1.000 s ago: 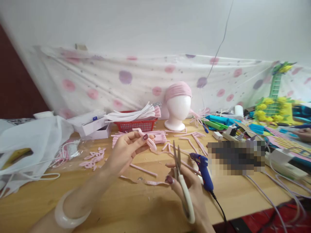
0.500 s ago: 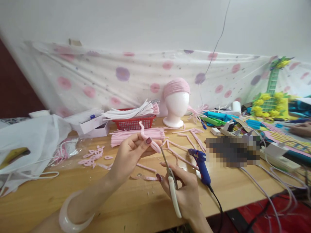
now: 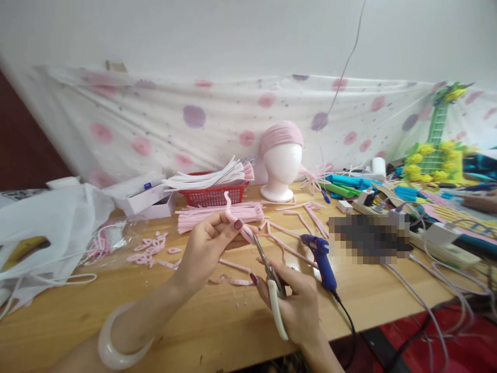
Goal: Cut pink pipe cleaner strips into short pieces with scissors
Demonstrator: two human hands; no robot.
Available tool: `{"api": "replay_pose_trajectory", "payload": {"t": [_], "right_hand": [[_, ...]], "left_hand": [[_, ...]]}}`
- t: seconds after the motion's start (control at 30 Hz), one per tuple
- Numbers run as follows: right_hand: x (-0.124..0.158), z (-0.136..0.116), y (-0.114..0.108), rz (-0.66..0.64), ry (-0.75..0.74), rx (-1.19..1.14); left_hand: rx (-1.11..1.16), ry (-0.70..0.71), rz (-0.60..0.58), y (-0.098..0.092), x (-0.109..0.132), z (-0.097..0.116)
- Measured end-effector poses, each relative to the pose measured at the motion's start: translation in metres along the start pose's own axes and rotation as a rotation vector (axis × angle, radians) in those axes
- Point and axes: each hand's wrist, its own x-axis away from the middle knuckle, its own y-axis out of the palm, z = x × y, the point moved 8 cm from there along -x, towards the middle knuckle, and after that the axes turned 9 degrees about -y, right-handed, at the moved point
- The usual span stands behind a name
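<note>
Between the thumb and fingers of my left hand (image 3: 209, 243) is a bent pink pipe cleaner (image 3: 228, 207), its upper end sticking up. My right hand (image 3: 297, 295) grips white-handled scissors (image 3: 276, 305). Their blade tips meet the lower end of the pipe cleaner, just right of my left fingertips; whether they cut into it I cannot tell. Under my hands lie a tape measure (image 3: 233, 281) and small pink scraps. Left of my left hand is a pile of pink loops (image 3: 149, 248). Behind it lies a bundle of pink pipe cleaners (image 3: 244, 211).
A blue glue gun (image 3: 322, 259) with its cord lies right of my right hand. Behind stand a red basket (image 3: 213, 197) and a white foam head (image 3: 281, 166). Power strips (image 3: 446, 248) and cables crowd the right side. Another person's hand (image 3: 481, 201) shows at the far right.
The scissor blades have moved slightly up and left onto the lower end of the pipe cleaner, and the handles look closer together. My left hand keeps its hold, nearly still.
</note>
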Motion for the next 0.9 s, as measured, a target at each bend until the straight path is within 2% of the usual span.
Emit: {"api": "replay_pose_trajectory", "payload": {"t": [0.13,0.33,0.47,0.9], "right_hand": [[0.001,0.002,0.001,-0.027,0.003,0.024],[0.001,0.009,0.001,-0.060,0.124,-0.062],[-0.003,0.006,0.001,-0.078,0.150,-0.065],[-0.003,0.001,-0.004,-0.056,-0.028,0.049]], "left_hand": [[-0.017,-0.008,0.002,-0.001,0.000,0.000],[-0.024,-0.013,-0.014,0.000,0.001,0.002],[-0.063,-0.010,-0.039,0.002,0.000,0.004],[-0.162,-0.008,-0.077,0.007,0.001,0.011]]}}
